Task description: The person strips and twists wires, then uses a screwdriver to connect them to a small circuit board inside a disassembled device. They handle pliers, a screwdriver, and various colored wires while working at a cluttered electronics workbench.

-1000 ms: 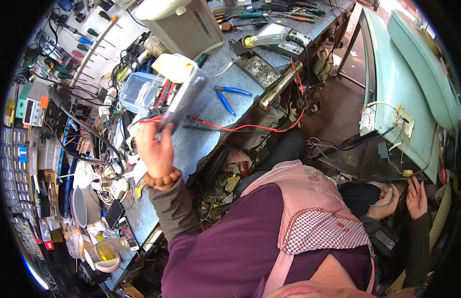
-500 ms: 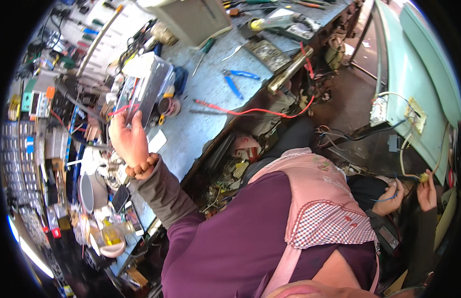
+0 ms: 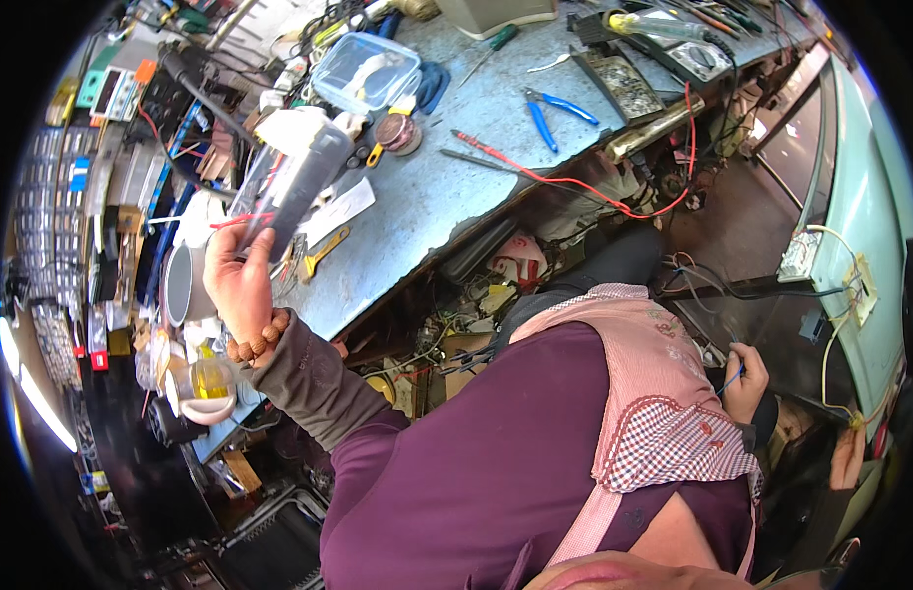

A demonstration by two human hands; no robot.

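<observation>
My left hand, a beaded bracelet on its wrist, grips the near edge of a clear plastic box between thumb and fingers. A red wire shows at the box's near end; its other contents are blurred. At the right rim, my right hand is partly visible, with its fingertips at a yellowish wire joint below a pale green panel. Between my apron and that hand, what looks like another person's dark-sleeved hand pinches a blue wire.
On the blue bench lie blue pliers, a red test lead, a yellow-handled brush and a white paper. Another clear box sits behind. A multimeter rests at the far edge. Small drawers stand left.
My left hand has brought the box nearer, uncovering the other clear box, the paper and the brush. The view has shifted. The other person's hand has moved left and closed more.
</observation>
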